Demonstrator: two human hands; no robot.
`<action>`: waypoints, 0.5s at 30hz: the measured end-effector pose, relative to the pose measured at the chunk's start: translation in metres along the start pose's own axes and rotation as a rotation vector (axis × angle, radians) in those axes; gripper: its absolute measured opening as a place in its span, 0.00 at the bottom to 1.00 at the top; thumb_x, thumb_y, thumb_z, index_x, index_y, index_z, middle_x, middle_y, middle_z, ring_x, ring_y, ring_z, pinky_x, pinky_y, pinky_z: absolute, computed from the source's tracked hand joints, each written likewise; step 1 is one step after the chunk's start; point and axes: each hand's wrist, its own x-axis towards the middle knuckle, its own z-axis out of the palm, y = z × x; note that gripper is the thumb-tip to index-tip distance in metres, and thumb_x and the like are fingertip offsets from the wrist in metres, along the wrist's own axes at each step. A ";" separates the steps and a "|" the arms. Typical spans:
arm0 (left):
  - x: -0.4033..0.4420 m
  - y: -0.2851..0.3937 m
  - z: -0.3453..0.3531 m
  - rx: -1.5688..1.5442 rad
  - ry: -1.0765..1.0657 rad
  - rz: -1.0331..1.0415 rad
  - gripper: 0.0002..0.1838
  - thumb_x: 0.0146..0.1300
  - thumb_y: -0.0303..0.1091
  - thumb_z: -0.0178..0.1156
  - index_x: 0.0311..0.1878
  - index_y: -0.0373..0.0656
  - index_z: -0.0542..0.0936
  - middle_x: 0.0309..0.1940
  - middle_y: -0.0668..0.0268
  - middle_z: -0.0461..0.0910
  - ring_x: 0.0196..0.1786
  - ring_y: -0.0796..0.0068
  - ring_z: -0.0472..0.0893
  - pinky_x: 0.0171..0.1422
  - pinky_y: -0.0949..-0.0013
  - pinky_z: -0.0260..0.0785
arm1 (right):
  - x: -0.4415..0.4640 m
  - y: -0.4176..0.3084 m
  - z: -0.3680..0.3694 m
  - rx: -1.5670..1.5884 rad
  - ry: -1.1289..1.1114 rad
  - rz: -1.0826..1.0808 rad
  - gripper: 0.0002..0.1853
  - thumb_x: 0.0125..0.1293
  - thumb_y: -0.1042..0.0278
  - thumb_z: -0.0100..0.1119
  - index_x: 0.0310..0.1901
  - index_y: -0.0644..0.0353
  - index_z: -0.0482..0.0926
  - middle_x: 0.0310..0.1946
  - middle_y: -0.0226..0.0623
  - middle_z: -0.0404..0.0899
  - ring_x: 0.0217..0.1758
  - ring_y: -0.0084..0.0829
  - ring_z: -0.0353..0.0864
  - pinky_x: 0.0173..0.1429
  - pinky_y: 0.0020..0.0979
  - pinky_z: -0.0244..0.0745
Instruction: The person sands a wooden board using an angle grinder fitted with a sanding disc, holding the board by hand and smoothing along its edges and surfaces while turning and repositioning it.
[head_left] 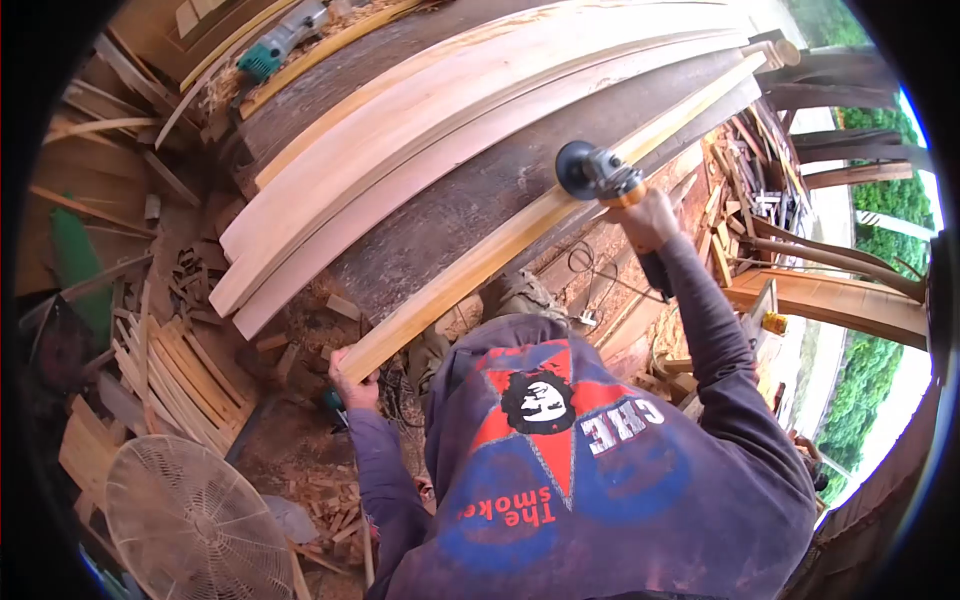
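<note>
My right hand is wrapped round the body of an angle grinder, which has a dark round disc at its front and orange near the grip. The disc sits over a long narrow wooden board; whether it touches the wood I cannot tell. This board slants across the dark workbench from lower left to upper right. At the board's near left end, my left hand grips it, fingers curled round the edge. Beyond it, several wide, pale curved planks lie on the bench.
A teal power tool lies among shavings at the top left. A wire-guarded fan stands at lower left, near stacked wood strips. A black cord loops right of the board. Offcuts and sawdust cover the floor.
</note>
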 end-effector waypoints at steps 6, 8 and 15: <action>0.018 -0.006 -0.018 -0.025 -0.180 -0.046 0.17 0.70 0.50 0.58 0.45 0.45 0.81 0.33 0.66 0.83 0.24 0.70 0.79 0.19 0.68 0.65 | -0.057 -0.021 0.062 0.034 0.019 -0.034 0.20 0.52 0.58 0.79 0.41 0.62 0.87 0.34 0.35 0.90 0.34 0.29 0.89 0.42 0.34 0.85; 0.022 -0.004 -0.024 -0.060 -0.252 -0.077 0.18 0.70 0.51 0.60 0.46 0.44 0.81 0.36 0.66 0.83 0.26 0.71 0.80 0.20 0.67 0.67 | -0.068 -0.025 0.075 0.010 0.002 -0.026 0.21 0.51 0.58 0.79 0.43 0.64 0.87 0.34 0.37 0.90 0.35 0.30 0.89 0.42 0.35 0.85; 0.024 0.025 -0.026 0.014 -0.419 -0.258 0.15 0.69 0.47 0.67 0.49 0.48 0.83 0.40 0.69 0.85 0.40 0.73 0.84 0.37 0.66 0.76 | -0.127 -0.100 0.113 0.106 -0.036 -0.056 0.22 0.49 0.58 0.79 0.43 0.65 0.87 0.33 0.47 0.90 0.38 0.40 0.93 0.46 0.39 0.85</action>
